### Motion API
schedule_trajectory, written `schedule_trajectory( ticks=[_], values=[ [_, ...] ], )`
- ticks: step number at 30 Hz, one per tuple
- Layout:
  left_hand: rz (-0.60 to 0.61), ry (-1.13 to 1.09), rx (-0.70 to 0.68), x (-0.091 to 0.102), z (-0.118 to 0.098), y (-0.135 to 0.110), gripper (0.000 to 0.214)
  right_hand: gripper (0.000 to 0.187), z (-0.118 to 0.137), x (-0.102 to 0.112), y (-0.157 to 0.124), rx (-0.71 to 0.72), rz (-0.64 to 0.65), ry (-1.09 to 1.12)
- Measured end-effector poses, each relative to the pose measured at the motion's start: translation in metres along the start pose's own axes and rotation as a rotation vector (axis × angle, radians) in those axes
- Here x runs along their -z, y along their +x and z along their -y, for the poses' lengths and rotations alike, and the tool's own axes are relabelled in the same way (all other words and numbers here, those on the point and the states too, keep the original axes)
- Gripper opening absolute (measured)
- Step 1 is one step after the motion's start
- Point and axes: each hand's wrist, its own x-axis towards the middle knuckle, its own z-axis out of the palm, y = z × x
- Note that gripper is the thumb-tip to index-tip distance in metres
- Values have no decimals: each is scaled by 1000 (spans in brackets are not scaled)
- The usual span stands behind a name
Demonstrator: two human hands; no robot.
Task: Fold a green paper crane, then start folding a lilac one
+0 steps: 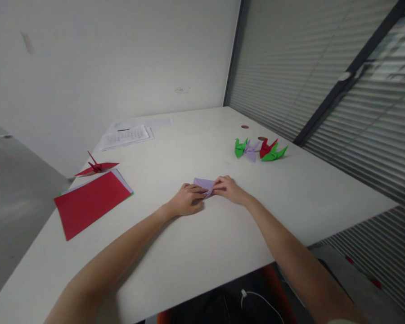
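A small folded piece of purple origami paper lies on the white table between my hands. My left hand rests over its left side, fingers pressed onto the paper. On the right side, my right hand pinches the edge of the same paper between thumb and fingers. Part of the paper is covered by the fingers, so the fold under them is hidden.
Left on the table are a stack of coloured sheets, red sheet uppermost, and a red paper crane. Printed papers with a pen lie farther back. At right stand a green crane, purple crane, red crane and another green crane.
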Motion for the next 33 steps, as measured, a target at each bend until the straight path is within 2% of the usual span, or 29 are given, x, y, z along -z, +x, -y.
schedule_trajectory(
  ticks=[6, 15, 23, 29, 33],
  values=[
    [-64, -75, 54, -3, 1, 1, 22, 20, 1, -2, 0, -28, -11, -16],
    [-76, -103, 57, -8, 7, 0, 21, 30, 17, -8, 2, -130, -51, -139],
    [-93, -70, 73, -8, 5, 1, 17, 36, 23, -8, 4, -134, -28, -195],
    [-170, -209, 123, -15, 10, 6, 25, 37, 27, -14, 8, -189, -44, -272],
    [-161, -294, 165, -17, 12, 7, 34, 38, 30, -18, 9, -219, -84, -299]
  ],
)
